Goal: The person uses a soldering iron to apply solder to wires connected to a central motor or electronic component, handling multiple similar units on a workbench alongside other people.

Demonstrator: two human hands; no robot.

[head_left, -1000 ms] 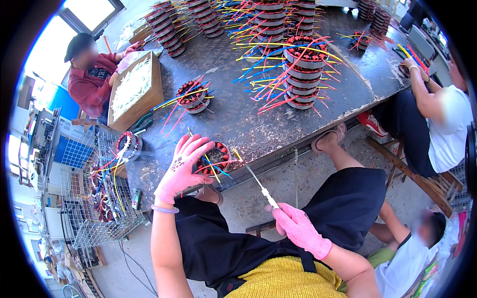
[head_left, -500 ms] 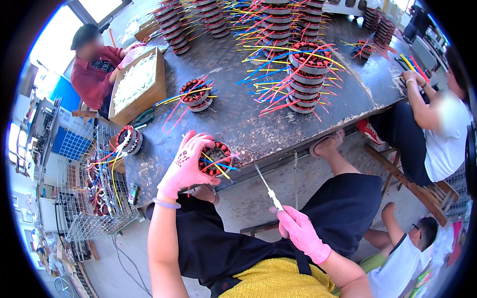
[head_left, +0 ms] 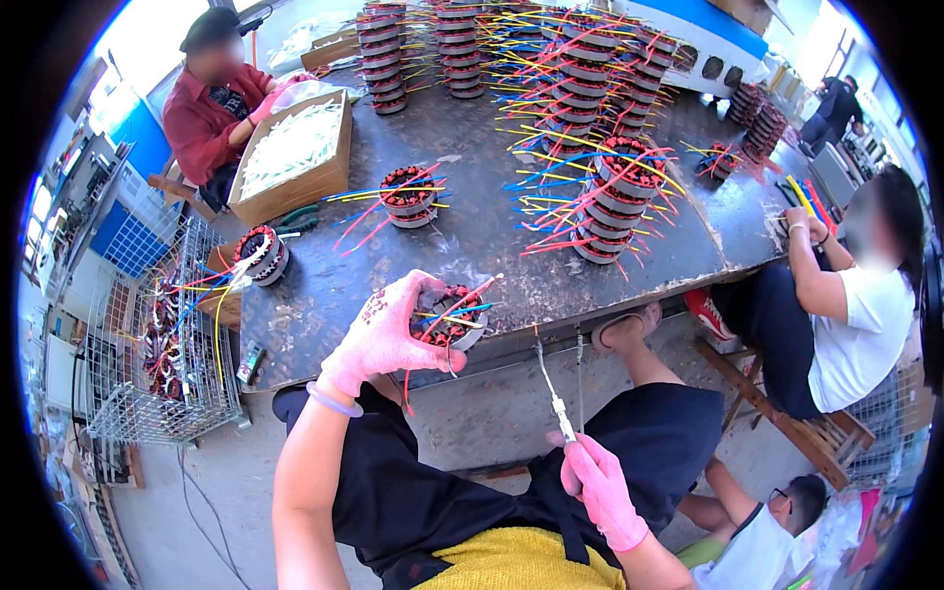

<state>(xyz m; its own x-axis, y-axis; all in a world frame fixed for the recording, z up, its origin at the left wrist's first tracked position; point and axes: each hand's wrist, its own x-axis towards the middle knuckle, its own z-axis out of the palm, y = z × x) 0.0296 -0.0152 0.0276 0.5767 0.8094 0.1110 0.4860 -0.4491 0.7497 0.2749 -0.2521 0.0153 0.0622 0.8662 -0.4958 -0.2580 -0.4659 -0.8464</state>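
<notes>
Yellow knit [head_left: 531, 560] and dark trousers [head_left: 433, 511] marked the foreground as a worker's right hand [head_left: 602, 487], gloved in pink, closed around the handle of a slim, white-shafted tool [head_left: 560, 407], its metal tip raised near the edge of the dark worktop [head_left: 305, 320]. The left hand [head_left: 393, 332], in a matching glove, gripped a wire-wound ring [head_left: 472, 334] at that near edge, thumb and fingers curled about its side. Red, blue and yellow leads crossed the ring's opening; the tool's tip stood apart from it. Whether the ring rested on the surface could not be told. To the left, a wire basket [head_left: 128, 418] held more coils and leads. At right, a person in a white shirt [head_left: 855, 344] sat on a wooden stool. Beyond the held ring stood a white-laced ring [head_left: 265, 260], a tall stack [head_left: 602, 221] bristling with coloured leads, and a cardboard box [head_left: 339, 157] of white pieces. Behind the box sat a person in red [head_left: 192, 123].
</notes>
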